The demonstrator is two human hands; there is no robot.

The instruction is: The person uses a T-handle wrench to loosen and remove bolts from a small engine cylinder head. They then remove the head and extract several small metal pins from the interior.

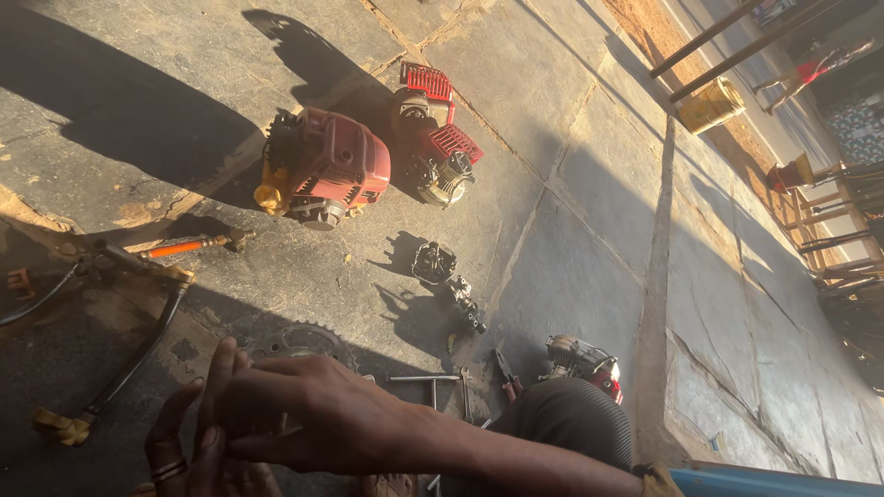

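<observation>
The right hand (313, 414) is lying over the left hand (189, 451), grip hidden, contents untellable; just beyond, the toothed sprocket (299, 342) is looking stiff, heavy, sharp-edged; best held by its rim.

Right hand (304, 414) lies across left hand (198, 451), fingers loosely spread.

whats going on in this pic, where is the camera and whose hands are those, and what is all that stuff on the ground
The camera sits on a person's head and looks down, so the two bare hands at the bottom are their own. The right hand lies across the left hand; whether either holds anything cannot be told. On the stone floor lie a red small engine, a second engine stripped open, a toothed sprocket, an orange-handled tool, a metal T-wrench and small metal parts.
</observation>
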